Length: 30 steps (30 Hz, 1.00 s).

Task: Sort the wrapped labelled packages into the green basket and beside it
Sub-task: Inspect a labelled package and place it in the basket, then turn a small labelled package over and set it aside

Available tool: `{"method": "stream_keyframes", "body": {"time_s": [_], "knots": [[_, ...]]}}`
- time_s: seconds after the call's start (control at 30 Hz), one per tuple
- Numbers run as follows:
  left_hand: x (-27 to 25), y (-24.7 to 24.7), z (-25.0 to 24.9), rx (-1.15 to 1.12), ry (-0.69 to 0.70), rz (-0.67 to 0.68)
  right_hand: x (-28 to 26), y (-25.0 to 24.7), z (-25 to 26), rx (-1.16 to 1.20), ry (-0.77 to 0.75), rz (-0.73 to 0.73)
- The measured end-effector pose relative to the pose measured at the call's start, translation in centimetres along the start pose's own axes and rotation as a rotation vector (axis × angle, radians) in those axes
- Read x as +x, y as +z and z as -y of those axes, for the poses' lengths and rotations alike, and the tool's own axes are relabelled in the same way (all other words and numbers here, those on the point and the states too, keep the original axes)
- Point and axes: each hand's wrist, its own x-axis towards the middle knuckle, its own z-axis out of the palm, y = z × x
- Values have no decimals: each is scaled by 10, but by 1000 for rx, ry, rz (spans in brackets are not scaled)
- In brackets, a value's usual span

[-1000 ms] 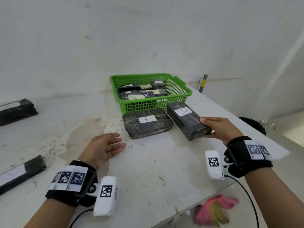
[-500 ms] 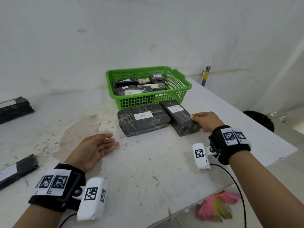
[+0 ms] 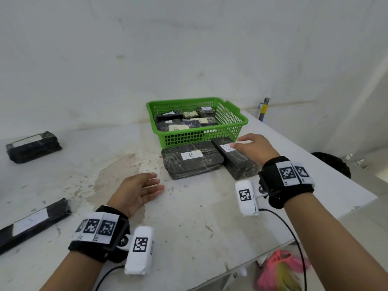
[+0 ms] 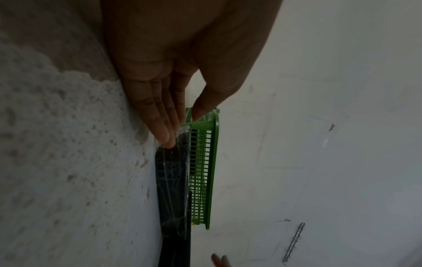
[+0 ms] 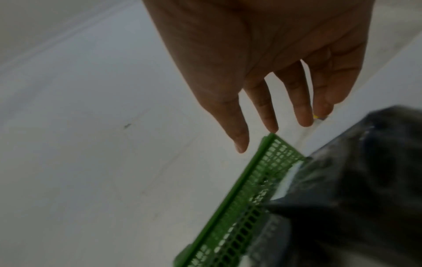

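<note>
the green basket (image 3: 227, 122) sits at the far middle of the worktop (image 3: 189, 217), with several dark wrapped packages (image 3: 178, 123) lying inside it, some showing pale labels. just near of the basket, touching or almost touching its front wall, lie two more wrapped packages side by side: a wide flat one with a white label marked b (image 3: 192, 159) on the left, and a narrower block (image 3: 237, 162) on the right whose label is partly covered by fingers.

the right hand (image 3: 255, 147) hovers over the far end of the narrower block, fingers straight and spread; in the right wrist view the fingers (image 5: 265, 104) are apart with nothing between them, so this grip is open and empty. whether the fingertips touch the wrapping cannot be told.

the left hand (image 3: 137, 190) is at the near left of the b package, palm turned inward, fingers straight and together, its grip open and holding nothing. in the left wrist view its edge lies along the worktop.

two more wrapped packages are well apart at the left: one at the far left (image 3: 33, 147), a long one at the near left edge (image 3: 33, 224). a pink and yellow object (image 3: 281, 269) shows below the worktop's near right edge.
</note>
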Motion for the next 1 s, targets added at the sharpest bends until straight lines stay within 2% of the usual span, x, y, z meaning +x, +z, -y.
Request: {"method": "stream_keyframes", "body": {"time_s": [0.2,0.3,0.37,0.43,0.5,0.6,0.73,0.9,1.0], "knots": [[-29,-19,-32,172,184,-3,-46,63,53,158,-36,305],[-44,-54,-53,241,272,-73,-64,106,72,224,-11,427],[-54,-86,-63,271,312,-149,-78,138,87,362,50,572],[-62,-119,-68,271,325,-223,-92,169,104,538,147,714],[-71,-153,-70,243,314,-283,-106,200,122,603,195,804],[-80,-194,-73,212,289,-337,-122,244,144,526,189,835],[-81,-232,-75,175,261,-385,-132,288,163,293,112,755],[-73,-246,-74,135,213,-332,-132,305,172,-124,-120,782],[-71,-248,-70,56,181,-294,-128,304,173,-171,-118,811]]}}
